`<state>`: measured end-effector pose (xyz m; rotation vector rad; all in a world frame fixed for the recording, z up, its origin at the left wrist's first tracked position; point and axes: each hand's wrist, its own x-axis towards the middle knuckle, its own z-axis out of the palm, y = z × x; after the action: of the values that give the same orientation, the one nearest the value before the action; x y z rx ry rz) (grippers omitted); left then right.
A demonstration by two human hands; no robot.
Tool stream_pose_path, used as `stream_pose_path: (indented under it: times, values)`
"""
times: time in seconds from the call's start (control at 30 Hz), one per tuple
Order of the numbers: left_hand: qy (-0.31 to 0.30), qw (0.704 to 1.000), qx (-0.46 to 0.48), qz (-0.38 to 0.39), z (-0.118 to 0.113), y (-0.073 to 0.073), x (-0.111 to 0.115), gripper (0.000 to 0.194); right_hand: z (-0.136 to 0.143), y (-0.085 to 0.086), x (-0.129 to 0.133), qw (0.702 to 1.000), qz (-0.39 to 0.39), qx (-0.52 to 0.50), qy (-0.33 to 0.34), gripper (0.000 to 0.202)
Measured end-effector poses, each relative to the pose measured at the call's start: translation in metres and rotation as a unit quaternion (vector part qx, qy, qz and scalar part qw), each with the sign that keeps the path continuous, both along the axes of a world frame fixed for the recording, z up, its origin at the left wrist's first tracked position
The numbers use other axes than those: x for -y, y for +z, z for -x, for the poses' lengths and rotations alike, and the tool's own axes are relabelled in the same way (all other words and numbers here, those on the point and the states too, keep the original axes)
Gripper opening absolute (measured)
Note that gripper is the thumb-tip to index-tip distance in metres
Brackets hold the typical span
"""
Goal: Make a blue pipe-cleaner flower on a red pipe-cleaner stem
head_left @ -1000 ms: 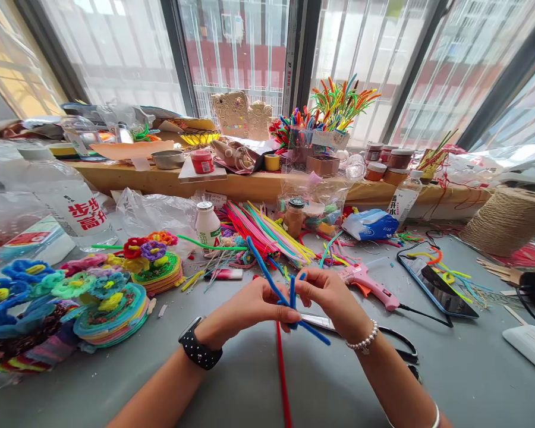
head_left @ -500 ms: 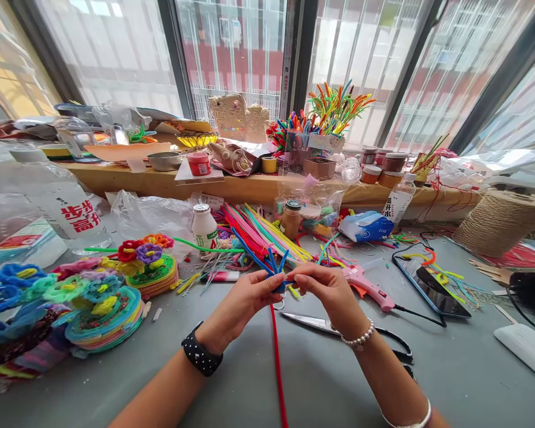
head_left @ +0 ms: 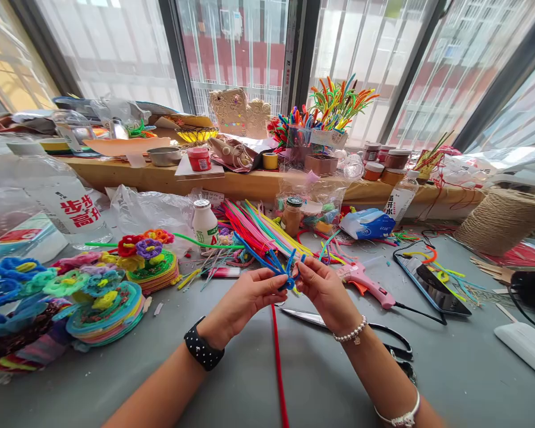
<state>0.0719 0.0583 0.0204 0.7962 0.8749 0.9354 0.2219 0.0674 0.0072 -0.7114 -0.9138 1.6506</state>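
Note:
My left hand [head_left: 261,290] pinches a bundle of blue pipe cleaners [head_left: 289,282], its thumb and forefinger closed on the looped middle while several stems stick up and away. My right hand [head_left: 320,286], wearing a beaded bracelet, has its thumb and fingertips closed on one blue stem at the bundle's right side. Below the hands, a long red pipe cleaner [head_left: 277,362] runs toward me along the grey table. Scissors [head_left: 310,317] lie partly hidden under my right wrist. Just beyond the hands spreads a pile of pink, red and yellow pipe cleaners [head_left: 249,223].
Finished pipe-cleaner flowers on round bases [head_left: 104,321] stand at the left. To the right lie a pink glue gun [head_left: 370,288], a phone [head_left: 432,282] and a twine spool [head_left: 503,223]. A white bottle [head_left: 205,226] and a brown jar [head_left: 291,219] stand behind the hands.
My right hand has turned and lifted slightly, bending the blue stem upward. The blue bundle has tilted, so its loop shows more. My left hand stays nearly in place.

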Motion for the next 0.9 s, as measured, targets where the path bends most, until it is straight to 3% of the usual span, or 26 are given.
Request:
stream_pose_path:
  times: [0.13,0.3,0.37,0.47,0.53,0.6,0.73,0.9]
  values:
    - [0.012,1.0,-0.01,-0.025,0.0002,0.0,-0.0006,0.011,0.0029,0.0011,0.001,0.998,-0.035,0.026,-0.044,0.018]
    - [0.029,0.999,0.003,-0.029,-0.0014,-0.0016,-0.0014,0.011,0.0021,0.0011,0.0021,0.969,-0.141,0.17,-0.116,0.016]
    - [0.029,0.999,-0.001,-0.028,-0.0011,-0.0023,-0.0016,0.014,0.0,0.0008,0.0029,0.938,-0.2,0.249,-0.135,0.012]
    - [0.026,0.999,-0.014,-0.032,0.0005,-0.003,-0.0018,0.018,-0.0032,0.0009,0.0044,0.853,-0.32,0.379,-0.164,0.013]
    - [0.026,0.999,-0.017,-0.032,0.0014,-0.0033,-0.002,0.017,-0.0044,0.0014,0.0053,0.801,-0.382,0.427,-0.176,0.02]
    - [0.027,0.999,-0.008,-0.032,0.0016,-0.0035,-0.0022,0.015,-0.0047,0.0017,0.0057,0.774,-0.416,0.442,-0.182,0.025]
    - [0.028,0.999,0.014,-0.029,0.0011,-0.004,-0.0027,0.012,-0.0036,0.001,0.0058,0.753,-0.44,0.448,-0.197,0.028]
    - [0.028,0.999,-0.007,-0.019,0.0012,-0.0032,-0.0026,0.015,-0.0031,0.0009,0.0076,0.753,-0.429,0.452,-0.21,0.026]
